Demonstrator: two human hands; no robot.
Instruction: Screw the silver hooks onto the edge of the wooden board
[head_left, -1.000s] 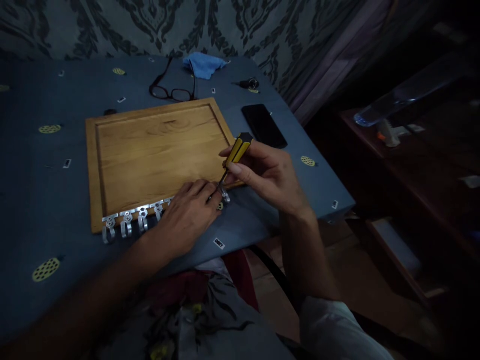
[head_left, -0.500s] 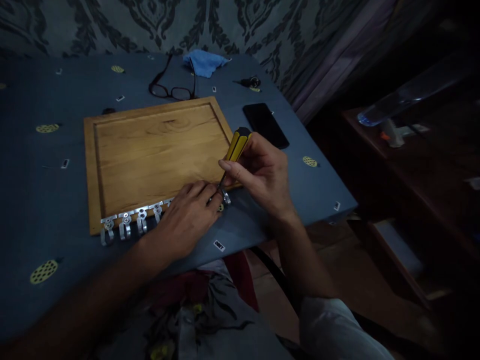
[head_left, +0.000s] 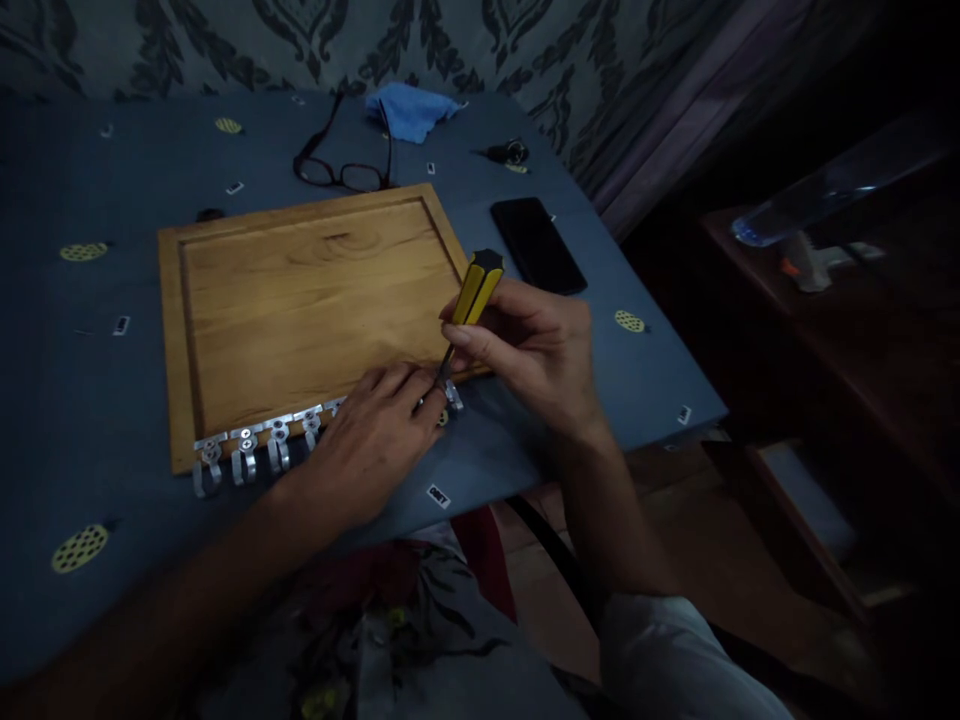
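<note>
A wooden board point(head_left: 300, 300) lies on the blue tablecloth. Along its near edge runs a metal hook rack point(head_left: 255, 445) with several hooks. My right hand point(head_left: 536, 350) is closed around a yellow-and-black screwdriver point(head_left: 472, 295), its tip down at the rack's right end. My left hand point(head_left: 379, 435) rests on the rack beside the tip, fingers curled and pressing it against the board, covering the right part of the rack.
Glasses point(head_left: 341, 170), a blue cloth point(head_left: 409, 108) and a small dark object point(head_left: 506, 153) lie at the back of the table point(head_left: 90, 400). A black phone point(head_left: 538, 245) lies right of the board. The table edge drops off at the right; dark wooden furniture point(head_left: 825, 300) stands beyond.
The view has shifted slightly; both hands stay at the rack's right end. The screwdriver handle has tilted a little between frames.
</note>
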